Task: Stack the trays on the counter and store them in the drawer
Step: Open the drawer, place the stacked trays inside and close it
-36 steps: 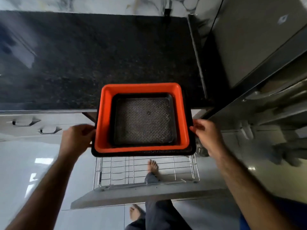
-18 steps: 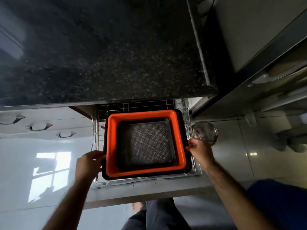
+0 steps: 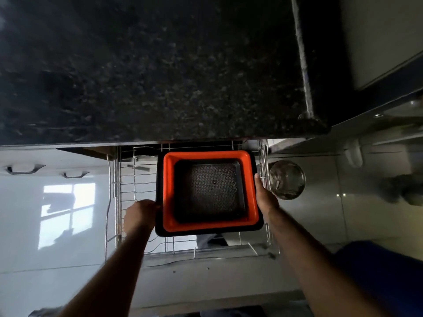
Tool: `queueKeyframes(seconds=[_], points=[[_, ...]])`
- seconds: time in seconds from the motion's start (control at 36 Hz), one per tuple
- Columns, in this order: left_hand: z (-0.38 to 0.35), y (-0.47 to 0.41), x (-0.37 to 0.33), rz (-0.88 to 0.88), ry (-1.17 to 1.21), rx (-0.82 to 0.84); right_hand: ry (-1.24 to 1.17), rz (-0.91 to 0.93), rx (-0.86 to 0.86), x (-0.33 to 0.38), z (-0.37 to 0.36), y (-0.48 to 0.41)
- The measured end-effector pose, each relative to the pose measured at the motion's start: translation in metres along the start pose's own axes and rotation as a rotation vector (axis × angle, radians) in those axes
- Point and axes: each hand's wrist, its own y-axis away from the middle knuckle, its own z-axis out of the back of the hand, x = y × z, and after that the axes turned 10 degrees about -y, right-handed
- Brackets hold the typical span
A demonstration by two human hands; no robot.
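Three nested trays form one stack: a small dark tray (image 3: 212,191) with a patterned floor lies in an orange tray (image 3: 168,191), which lies in a larger black tray (image 3: 206,232). The stack sits low inside the open wire-basket drawer (image 3: 128,186) below the black granite counter (image 3: 148,69). My left hand (image 3: 140,213) grips the stack's left edge. My right hand (image 3: 263,197) holds its right edge, thumb along the rim.
A round steel lid or bowl (image 3: 287,179) lies on the floor right of the drawer. Shut drawers with metal handles (image 3: 23,169) are at the left. The drawer's grey front panel (image 3: 206,266) juts toward me. A tall appliance (image 3: 377,42) stands at the right.
Both hands have carried the tray stack off the counter edge and lowered it into the wire drawer, further back toward the counter. The view has tipped downward.
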Motion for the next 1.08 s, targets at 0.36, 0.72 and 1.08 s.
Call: queueKeyframes(seconds=[0.36, 0.72, 1.08], points=[[-0.014, 0.011, -0.027, -0.078, -0.082, 0.154, -0.081, 0.012, 0.117, -0.013, -0.016, -0.007], [0.042, 0.094, 0.074, -0.083, 0.246, -0.199, -0.035, 0.489, -0.163, -0.038, 0.066, 0.118], [0.027, 0.201, 0.178, 0.361, 1.177, 0.038, -0.974, -0.027, -0.063, -0.152, 0.11, 0.191]])
